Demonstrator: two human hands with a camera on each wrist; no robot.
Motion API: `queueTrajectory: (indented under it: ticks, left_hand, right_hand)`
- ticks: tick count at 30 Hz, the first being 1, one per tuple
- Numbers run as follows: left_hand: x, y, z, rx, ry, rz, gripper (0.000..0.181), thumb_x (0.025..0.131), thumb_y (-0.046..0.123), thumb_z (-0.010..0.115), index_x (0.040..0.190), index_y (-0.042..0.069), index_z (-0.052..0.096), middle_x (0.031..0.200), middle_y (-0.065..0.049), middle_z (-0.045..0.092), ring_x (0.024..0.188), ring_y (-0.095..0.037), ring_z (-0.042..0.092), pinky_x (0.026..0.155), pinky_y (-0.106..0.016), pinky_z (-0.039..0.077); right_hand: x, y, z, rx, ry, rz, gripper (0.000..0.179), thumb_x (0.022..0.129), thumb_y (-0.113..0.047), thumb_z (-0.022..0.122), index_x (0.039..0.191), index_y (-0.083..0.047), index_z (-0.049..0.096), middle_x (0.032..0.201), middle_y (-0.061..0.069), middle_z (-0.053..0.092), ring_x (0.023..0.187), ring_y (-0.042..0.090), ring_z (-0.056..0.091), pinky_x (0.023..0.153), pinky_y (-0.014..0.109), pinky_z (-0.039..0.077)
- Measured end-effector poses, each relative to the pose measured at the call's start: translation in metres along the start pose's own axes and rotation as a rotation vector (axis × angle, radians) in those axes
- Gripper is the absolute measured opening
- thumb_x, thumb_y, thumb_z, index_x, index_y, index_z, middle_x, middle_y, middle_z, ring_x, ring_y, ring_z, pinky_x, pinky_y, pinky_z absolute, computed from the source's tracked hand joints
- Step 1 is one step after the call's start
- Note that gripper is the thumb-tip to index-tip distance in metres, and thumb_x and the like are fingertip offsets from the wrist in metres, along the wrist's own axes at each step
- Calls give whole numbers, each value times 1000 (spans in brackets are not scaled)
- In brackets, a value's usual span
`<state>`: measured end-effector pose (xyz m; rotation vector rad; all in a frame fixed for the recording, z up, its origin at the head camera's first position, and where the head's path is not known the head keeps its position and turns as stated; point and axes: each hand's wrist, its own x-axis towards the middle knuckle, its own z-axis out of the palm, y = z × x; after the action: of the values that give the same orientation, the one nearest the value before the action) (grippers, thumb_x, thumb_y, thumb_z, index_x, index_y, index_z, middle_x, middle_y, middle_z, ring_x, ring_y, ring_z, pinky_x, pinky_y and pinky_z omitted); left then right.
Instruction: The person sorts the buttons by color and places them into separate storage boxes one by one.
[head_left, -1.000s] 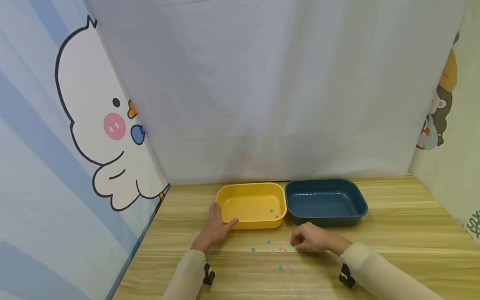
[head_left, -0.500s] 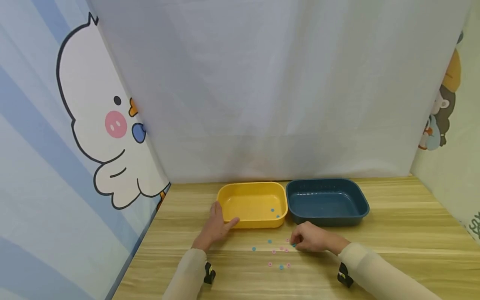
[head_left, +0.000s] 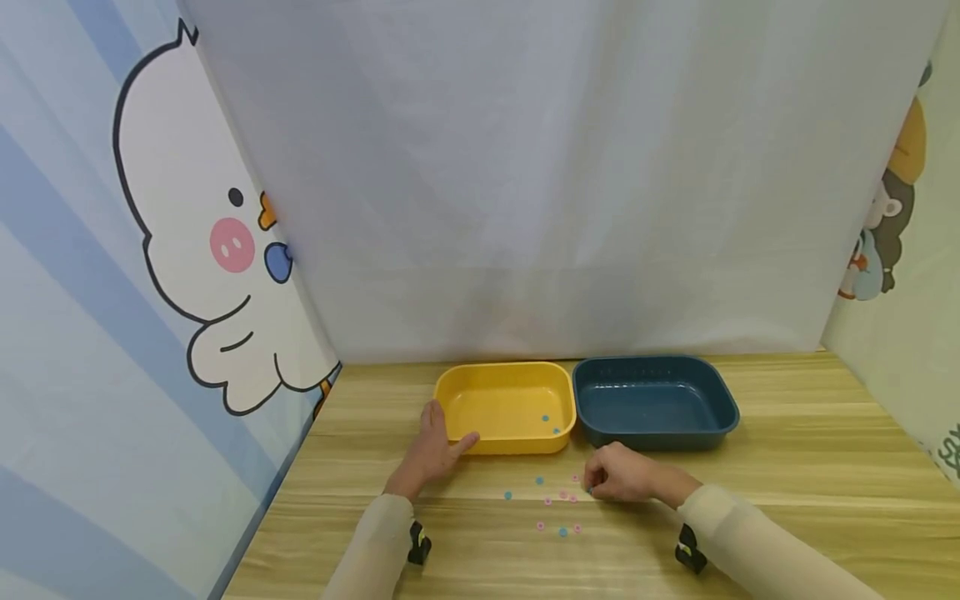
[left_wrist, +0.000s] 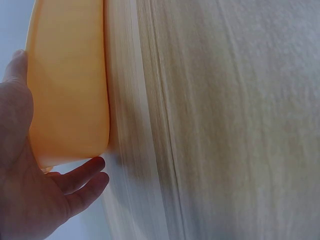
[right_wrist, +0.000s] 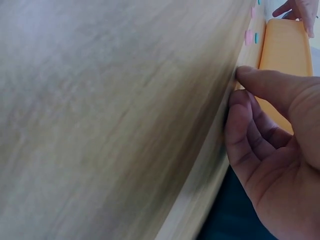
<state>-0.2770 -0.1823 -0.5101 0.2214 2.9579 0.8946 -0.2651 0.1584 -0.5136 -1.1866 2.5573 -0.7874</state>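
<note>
My left hand (head_left: 429, 454) holds the front left corner of a yellow plastic tray (head_left: 504, 447). Its thumb lies along the front rim, and the fingers lie against the left side. In the left wrist view, two fingertips (left_wrist: 102, 164) show beside the tray's end. On the table, my right hand (head_left: 621, 473) has thumb and forefinger at a small blue button (head_left: 588, 491), mostly covered by the fingertips. The right wrist view hides that button. Loose pink buttons (head_left: 547, 502) and blue buttons (head_left: 563, 532) lie to its left. Two blue buttons (head_left: 545, 418) are inside the yellow tray.
A dark blue tray (head_left: 656, 440) stands against the yellow tray's right side, just behind my right hand. Both are at the back of the wood-grain table (head_left: 795, 433), near a white curtain (head_left: 525, 183). Printed cloths hang at left and right.
The view has shifted slightly. My left hand stays on the yellow tray's corner. The right fingertips stay at the same blue button, which now shows less between them.
</note>
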Motion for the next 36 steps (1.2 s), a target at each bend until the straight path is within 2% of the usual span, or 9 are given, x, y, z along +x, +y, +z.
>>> queueTrajectory:
  ticks: [14, 24, 28, 31, 36]
  left_hand:
    - [-1, 0, 1, 23, 4, 1, 103, 90, 57, 52, 145, -14, 2, 150, -33, 3, 129, -46, 32, 104, -49, 31]
    - [-4, 1, 0, -43, 23, 31, 112, 86, 68, 47, 144, -14, -1, 149, -34, 3, 128, -51, 29, 104, -54, 28]
    - [-2, 0, -1, -30, 15, 17, 107, 88, 61, 51, 145, -14, -1, 150, -33, 0, 132, -48, 25, 106, -51, 25]
    - [1, -2, 1, 6, 6, 9, 104, 90, 57, 52, 145, -14, 0, 150, -33, 0, 133, -46, 25, 107, -48, 26]
    - [1, -1, 1, 13, -1, 6, 103, 91, 56, 52, 145, -14, 0, 150, -32, 0, 133, -45, 26, 107, -48, 27]
  right_hand:
    - [-4, -4, -5, 27, 15, -2, 10, 76, -4, 69, 75, -14, 69, 68, -17, 57, 60, -3, 50, 56, 19, 46]
    - [-1, -13, -18, 30, 22, -1, 7, 84, -7, 67, 84, -12, 72, 78, -14, 63, 69, -1, 54, 63, 22, 48]
    - [2, -16, -22, 27, 42, -27, 6, 85, -7, 68, 83, -11, 72, 77, -13, 64, 69, -1, 54, 62, 22, 48]
    - [5, -18, -23, 24, 56, -36, 6, 85, -6, 68, 84, -10, 73, 77, -14, 64, 69, -1, 55, 62, 21, 48]
    - [11, -20, -27, 42, 78, -36, 5, 86, -7, 68, 87, -8, 73, 79, -12, 65, 70, 0, 57, 63, 22, 49]
